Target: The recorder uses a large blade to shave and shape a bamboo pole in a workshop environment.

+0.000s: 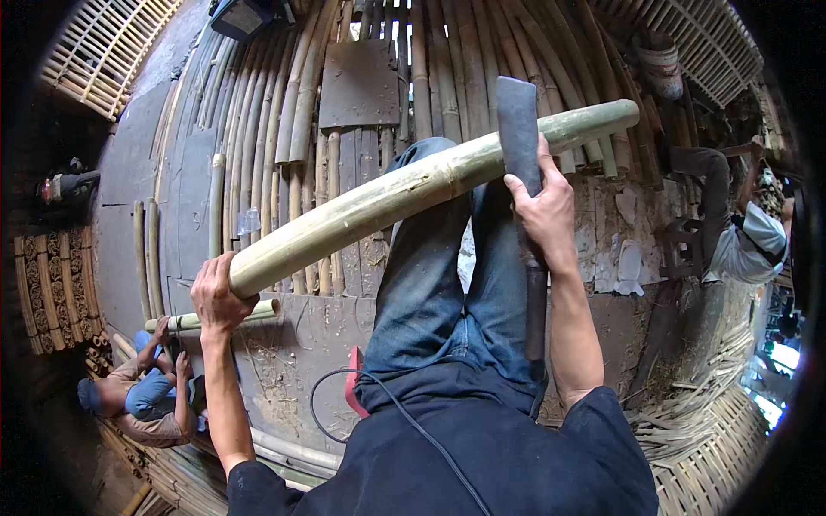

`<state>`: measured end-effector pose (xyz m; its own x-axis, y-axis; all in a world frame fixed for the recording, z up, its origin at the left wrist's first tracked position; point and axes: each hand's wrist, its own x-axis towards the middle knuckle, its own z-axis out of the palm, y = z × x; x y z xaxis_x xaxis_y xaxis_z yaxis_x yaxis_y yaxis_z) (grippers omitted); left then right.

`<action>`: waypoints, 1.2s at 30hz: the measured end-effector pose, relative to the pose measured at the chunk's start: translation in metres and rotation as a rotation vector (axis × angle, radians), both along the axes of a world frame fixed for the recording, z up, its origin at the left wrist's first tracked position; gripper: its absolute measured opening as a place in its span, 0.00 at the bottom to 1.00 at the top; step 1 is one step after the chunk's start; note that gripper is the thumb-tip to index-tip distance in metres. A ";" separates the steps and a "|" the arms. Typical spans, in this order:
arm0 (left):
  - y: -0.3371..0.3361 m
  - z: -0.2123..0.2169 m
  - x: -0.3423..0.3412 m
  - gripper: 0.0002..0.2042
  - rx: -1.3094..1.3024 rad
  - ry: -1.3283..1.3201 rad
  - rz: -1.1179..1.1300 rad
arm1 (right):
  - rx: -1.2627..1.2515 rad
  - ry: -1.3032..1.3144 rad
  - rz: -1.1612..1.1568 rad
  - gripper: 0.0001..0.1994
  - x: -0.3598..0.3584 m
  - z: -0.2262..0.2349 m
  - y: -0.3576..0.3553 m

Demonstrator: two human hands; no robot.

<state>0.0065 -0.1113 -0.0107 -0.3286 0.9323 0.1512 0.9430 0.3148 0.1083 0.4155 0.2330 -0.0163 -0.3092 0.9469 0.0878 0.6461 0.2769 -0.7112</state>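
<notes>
A thick pale-green bamboo pole (pixel 379 205) slants across my lap, its left end lower and nearer than its right. Around that left end my left hand (pixel 220 292) is wrapped. My right hand (pixel 545 205) is closed on a broad, square-tipped machete (pixel 519 120), with the thumb over the blade and fingers behind it. The blade stands upright in front of the bamboo, crossing it. Its long dark handle (pixel 535 314) hangs free below my palm, above my thigh. Whether the fingertips of my right hand also press the pole cannot be made out.
Many bamboo poles (pixel 297 103) lie on the floor ahead, with a flat board (pixel 360 83) on them. At left a seated co-worker (pixel 146 400) holds a shorter bamboo piece (pixel 258 311). Another person (pixel 748 245) sits at right. Bamboo strips (pixel 688 430) are piled at lower right.
</notes>
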 end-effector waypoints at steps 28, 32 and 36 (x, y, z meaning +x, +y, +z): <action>0.055 0.016 -0.081 0.37 -0.156 0.104 -0.201 | -0.117 -0.007 0.295 0.47 0.048 -0.013 -0.068; 0.049 0.022 -0.088 0.37 -0.162 0.054 -0.233 | -0.037 -0.036 0.234 0.46 0.059 -0.016 -0.048; 0.048 0.019 -0.089 0.37 -0.141 0.059 -0.234 | 0.083 -0.096 -0.138 0.46 0.104 -0.032 0.030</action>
<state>-0.0825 -0.0633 0.0085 -0.0966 0.9949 0.0274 0.9951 0.0961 0.0220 0.5198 0.2633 -0.0486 -0.1873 0.9717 0.1438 0.7457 0.2360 -0.6230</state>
